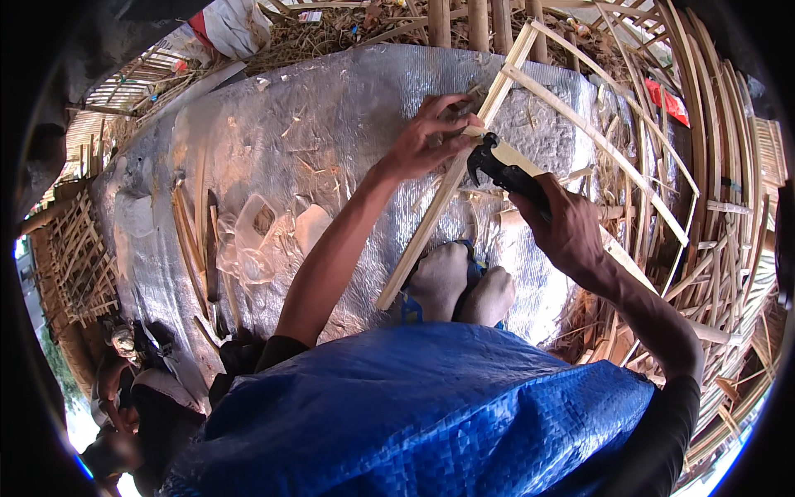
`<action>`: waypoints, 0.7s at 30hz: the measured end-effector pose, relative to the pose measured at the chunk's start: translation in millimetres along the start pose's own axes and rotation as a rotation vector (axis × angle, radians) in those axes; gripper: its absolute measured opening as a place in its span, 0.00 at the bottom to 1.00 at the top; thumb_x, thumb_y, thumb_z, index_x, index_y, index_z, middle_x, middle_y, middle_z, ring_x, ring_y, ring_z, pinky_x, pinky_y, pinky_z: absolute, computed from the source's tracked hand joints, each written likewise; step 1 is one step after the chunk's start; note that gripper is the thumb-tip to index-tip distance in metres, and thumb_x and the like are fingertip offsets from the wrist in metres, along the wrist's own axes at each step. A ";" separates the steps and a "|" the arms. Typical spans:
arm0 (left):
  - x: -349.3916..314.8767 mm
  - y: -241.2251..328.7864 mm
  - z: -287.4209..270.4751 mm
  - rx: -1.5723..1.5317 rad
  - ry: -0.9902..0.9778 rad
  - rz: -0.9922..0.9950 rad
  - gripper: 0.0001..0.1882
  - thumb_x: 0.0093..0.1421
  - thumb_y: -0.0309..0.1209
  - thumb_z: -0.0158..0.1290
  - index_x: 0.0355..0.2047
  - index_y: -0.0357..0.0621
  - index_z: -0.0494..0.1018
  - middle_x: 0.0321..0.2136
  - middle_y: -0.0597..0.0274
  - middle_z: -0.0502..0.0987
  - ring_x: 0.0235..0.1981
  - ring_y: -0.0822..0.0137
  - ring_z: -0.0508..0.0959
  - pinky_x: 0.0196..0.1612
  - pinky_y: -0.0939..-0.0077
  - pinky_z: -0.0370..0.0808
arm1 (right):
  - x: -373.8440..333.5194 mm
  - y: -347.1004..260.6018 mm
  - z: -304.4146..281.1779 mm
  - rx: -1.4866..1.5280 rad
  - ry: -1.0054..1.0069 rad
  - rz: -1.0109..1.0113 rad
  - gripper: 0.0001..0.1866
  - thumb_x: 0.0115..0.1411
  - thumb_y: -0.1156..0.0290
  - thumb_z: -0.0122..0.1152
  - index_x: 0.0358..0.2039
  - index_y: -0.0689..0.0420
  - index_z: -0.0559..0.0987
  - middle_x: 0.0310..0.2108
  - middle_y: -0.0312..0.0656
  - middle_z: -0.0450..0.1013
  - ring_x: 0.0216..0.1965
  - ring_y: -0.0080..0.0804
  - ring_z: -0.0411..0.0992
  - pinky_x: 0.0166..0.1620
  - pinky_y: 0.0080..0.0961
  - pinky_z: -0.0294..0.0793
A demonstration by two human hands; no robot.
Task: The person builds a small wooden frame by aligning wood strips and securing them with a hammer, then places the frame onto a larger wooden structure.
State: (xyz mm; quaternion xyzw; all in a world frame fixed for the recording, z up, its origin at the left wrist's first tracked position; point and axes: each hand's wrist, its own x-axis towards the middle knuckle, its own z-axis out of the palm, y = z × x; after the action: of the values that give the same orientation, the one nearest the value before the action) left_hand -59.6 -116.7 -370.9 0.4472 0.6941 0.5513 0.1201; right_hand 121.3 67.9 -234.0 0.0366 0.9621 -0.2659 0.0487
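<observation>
My right hand (pixel 567 224) is closed round the dark handle of a claw hammer (pixel 501 170). The hammer's black head is beside the spot where two pale wooden strips cross. My left hand (pixel 426 137) has its fingers curled at that crossing, pinching the end of a wooden strip (pixel 517 157); whether a nail is there too is hidden. A long wooden strip (pixel 431 215) runs under the crossing, from the far right down toward my feet. More thin strips (pixel 596 137) join it at its far end, forming an angled frame.
Silvery foil sheeting (pixel 348 108) covers the ground. My feet (pixel 439 277) are by the long strip's near end. Loose sticks (pixel 190 240) and clear plastic pieces (pixel 257 240) lie left. Bamboo poles (pixel 712 124) stack up right. A person (pixel 149 406) sits at lower left.
</observation>
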 end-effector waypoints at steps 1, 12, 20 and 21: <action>-0.5 -1.5 1.2 -0.014 0.017 -0.009 0.14 0.61 0.35 0.60 0.44 0.41 0.80 0.60 0.53 0.66 0.62 0.56 0.65 0.64 0.63 0.62 | 0.6 -0.1 1.7 0.009 0.005 -0.013 0.15 0.65 0.59 0.57 0.40 0.60 0.71 0.24 0.53 0.76 0.20 0.51 0.75 0.21 0.43 0.70; -2.8 -7.0 5.2 -0.110 0.021 -0.011 0.16 0.60 0.36 0.59 0.45 0.39 0.80 0.60 0.51 0.65 0.63 0.55 0.63 0.66 0.60 0.59 | -13.7 -11.3 8.0 1.150 0.006 0.597 0.29 0.66 0.39 0.46 0.28 0.55 0.68 0.14 0.35 0.63 0.14 0.25 0.61 0.19 0.24 0.60; -0.4 0.7 2.4 -0.076 0.018 -0.022 0.21 0.60 0.41 0.56 0.46 0.38 0.79 0.59 0.51 0.66 0.61 0.55 0.62 0.65 0.59 0.58 | 0.8 -56.2 4.2 1.672 0.008 0.956 0.26 0.63 0.41 0.55 0.23 0.52 0.70 0.14 0.39 0.69 0.16 0.32 0.70 0.22 0.27 0.66; -0.2 0.6 2.5 -0.076 0.018 -0.024 0.21 0.60 0.41 0.56 0.46 0.38 0.79 0.59 0.51 0.66 0.61 0.55 0.62 0.65 0.59 0.58 | 1.4 -59.8 6.8 1.763 0.029 0.995 0.26 0.63 0.41 0.55 0.23 0.52 0.71 0.14 0.39 0.69 0.16 0.33 0.70 0.22 0.27 0.66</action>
State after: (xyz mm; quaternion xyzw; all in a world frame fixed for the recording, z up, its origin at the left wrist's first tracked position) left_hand -57.6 -115.2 -371.3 0.4291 0.6789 0.5798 0.1372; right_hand 114.6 13.2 -209.6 0.4594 0.2986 -0.8308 0.0977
